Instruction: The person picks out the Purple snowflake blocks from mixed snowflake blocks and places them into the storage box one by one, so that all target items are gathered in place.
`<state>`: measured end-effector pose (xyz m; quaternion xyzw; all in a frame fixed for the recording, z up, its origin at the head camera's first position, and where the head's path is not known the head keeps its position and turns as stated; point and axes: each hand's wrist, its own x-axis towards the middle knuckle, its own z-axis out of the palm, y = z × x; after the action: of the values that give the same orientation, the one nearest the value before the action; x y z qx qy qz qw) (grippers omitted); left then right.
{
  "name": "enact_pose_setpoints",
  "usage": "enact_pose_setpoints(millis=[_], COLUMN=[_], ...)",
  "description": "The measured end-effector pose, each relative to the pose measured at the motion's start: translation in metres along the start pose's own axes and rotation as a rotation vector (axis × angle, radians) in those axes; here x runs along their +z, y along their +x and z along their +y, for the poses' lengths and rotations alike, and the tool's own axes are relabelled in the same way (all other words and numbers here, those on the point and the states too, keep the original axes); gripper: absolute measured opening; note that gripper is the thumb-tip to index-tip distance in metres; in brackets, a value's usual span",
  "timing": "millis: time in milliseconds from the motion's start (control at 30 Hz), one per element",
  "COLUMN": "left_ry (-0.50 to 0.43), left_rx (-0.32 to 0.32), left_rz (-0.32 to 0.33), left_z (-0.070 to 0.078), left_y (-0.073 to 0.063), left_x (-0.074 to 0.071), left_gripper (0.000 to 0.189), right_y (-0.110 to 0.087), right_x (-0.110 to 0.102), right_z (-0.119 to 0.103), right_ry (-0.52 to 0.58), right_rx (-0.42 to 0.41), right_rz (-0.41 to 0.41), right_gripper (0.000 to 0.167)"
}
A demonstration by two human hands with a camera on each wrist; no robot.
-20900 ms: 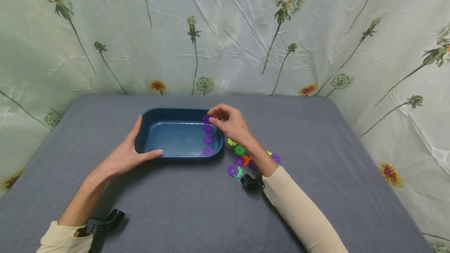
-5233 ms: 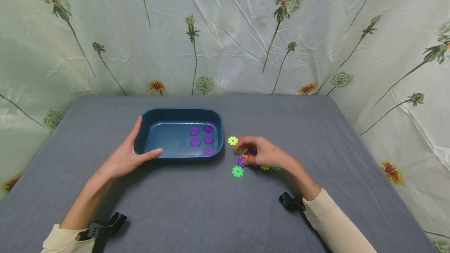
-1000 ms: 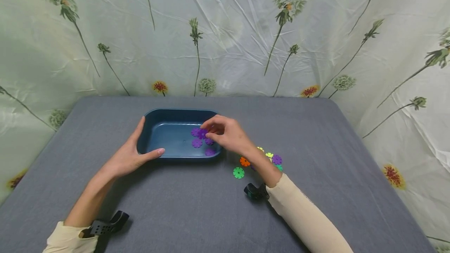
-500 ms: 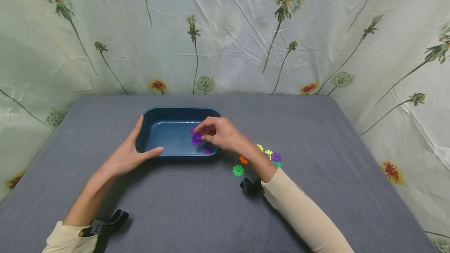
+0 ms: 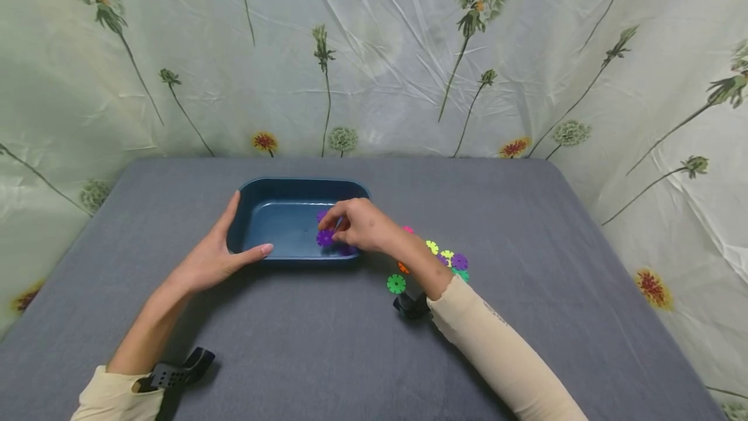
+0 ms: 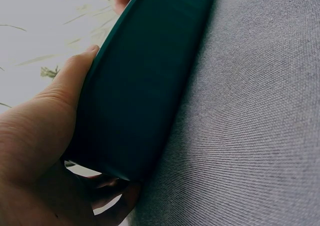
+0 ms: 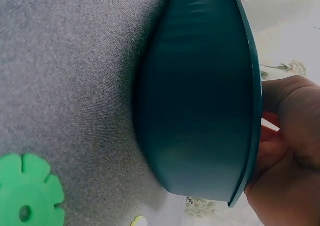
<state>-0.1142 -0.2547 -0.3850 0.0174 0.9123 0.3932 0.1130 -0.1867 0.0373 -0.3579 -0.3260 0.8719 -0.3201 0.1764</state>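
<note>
A blue plastic tray (image 5: pixel 280 229) with a raised rim lies on the table. My left hand (image 5: pixel 204 262) grips its left end, thumb over the near rim; the left wrist view shows fingers bent around the end wall. Inside the tray, my right hand (image 5: pixel 365 226) pinches a purple notched plastic disc (image 5: pixel 324 238) between thumb and fingers, low over the tray's floor. Another purple disc (image 5: pixel 321 215) shows just behind it, and the hand covers most of the others. In the right wrist view the tray's wall (image 7: pixel 200 96) hides the fingertips.
Right of the tray lie loose notched discs: a green disc (image 5: pixel 396 284), a yellow disc (image 5: pixel 432 247), a purple disc (image 5: pixel 460 261) and several more, some under my right forearm. Grey cloth (image 5: pixel 304 336) covers the table; a flowered curtain (image 5: pixel 386 57) hangs behind.
Since about five seconds ago my right hand has come from the loose discs into the tray with a purple disc. Over the last second it has moved lower and slightly left. Left hand unchanged.
</note>
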Motion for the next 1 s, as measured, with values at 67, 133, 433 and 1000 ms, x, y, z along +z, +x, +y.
enact_pose_setpoints(millis=[67,133,433,1000], left_ry=[-0.001,-0.001,0.013,0.018], left_rx=[0.001,0.000,-0.009,0.006], left_rz=[-0.001,-0.003,0.009,0.007], left_z=[0.000,0.000,0.000,0.000], left_y=[0.000,0.000,0.000,-0.002], left_x=[0.000,0.000,0.001,-0.001], left_gripper=[0.125,0.125,0.125,0.124], right_y=[0.002,0.004,0.009,0.007], right_x=[0.000,0.001,0.006,0.012], right_z=[-0.001,-0.002,-0.005,-0.006], right_ry=[-0.008,-0.019,-0.099,-0.107], right_rx=[0.013,0.026,0.047,0.034], right_rz=[-0.021,-0.042,-0.085,-0.101], right_gripper=[0.025,0.026,0.028,0.028])
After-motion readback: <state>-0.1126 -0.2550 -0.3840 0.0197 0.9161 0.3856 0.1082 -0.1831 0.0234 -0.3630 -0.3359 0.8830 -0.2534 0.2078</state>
